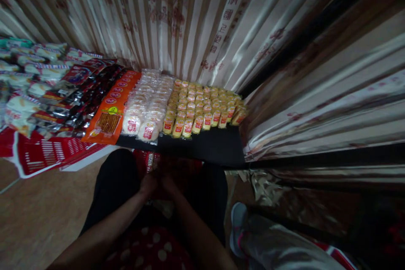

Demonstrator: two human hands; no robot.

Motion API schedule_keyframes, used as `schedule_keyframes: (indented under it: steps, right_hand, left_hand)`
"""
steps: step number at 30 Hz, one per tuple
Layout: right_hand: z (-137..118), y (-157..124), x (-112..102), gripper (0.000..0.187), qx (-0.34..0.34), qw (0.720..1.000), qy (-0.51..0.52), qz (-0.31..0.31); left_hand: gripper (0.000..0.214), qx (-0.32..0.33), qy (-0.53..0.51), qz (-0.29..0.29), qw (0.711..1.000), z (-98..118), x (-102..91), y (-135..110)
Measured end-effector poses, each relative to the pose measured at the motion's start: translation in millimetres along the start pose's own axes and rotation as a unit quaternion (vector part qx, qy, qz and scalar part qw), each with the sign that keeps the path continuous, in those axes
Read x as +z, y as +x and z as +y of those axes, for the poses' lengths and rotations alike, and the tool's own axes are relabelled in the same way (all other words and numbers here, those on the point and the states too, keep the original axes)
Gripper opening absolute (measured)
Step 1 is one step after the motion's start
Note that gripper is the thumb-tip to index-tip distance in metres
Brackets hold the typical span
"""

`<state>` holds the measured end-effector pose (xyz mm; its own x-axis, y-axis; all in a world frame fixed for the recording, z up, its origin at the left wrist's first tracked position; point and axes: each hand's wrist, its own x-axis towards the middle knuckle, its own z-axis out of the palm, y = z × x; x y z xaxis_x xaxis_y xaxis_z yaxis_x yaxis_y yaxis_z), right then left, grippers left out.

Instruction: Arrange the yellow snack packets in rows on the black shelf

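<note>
Both hands are low between my dark-trousered knees, in deep shadow over a red basket [190, 166]. My left hand [149, 183] is right beside a small clear-wrapped packet [150, 161]; whether it grips the packet is unclear. Close by on the right is my right hand [167, 182], its fingers lost in the dark. Above them, on a black tabletop [209, 145], stand rows of small yellow snack packs [198, 123]. Left of these lie clear-wrapped round white crackers [148, 130], then an orange snack bag [109, 120].
Dark red packets [69, 105] and white bags [22, 109] cover the table's left end. Below them sits a red and white shopping basket [47, 154]. A pleated curtain [177, 17] hangs behind. At lower right are another person's shoe [238, 223] and trouser leg [278, 242].
</note>
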<state>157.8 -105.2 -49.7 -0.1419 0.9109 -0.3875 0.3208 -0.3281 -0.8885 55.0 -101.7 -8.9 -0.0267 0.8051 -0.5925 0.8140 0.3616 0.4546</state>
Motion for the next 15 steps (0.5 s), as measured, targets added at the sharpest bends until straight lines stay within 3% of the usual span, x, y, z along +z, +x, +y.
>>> schedule_keyframes:
  steps: [7,12,15]
  right_hand:
    - [-25.2,-18.7,-27.0,0.031,-0.001,0.999,0.031,0.038]
    - [-53.8,-39.7,-56.0,0.026,-0.032,0.995,0.057,0.077]
    - [-71.8,-52.4,-68.7,0.027,-0.059,0.992,0.089,0.073]
  left_hand:
    - [0.030,0.027,-0.212,0.065,0.975,5.2,-12.4,-38.1]
    - [0.044,0.120,-0.446,0.027,0.886,21.1,-32.3,-62.7]
    - [0.050,0.165,-0.459,0.000,0.873,34.4,-46.1,-76.4]
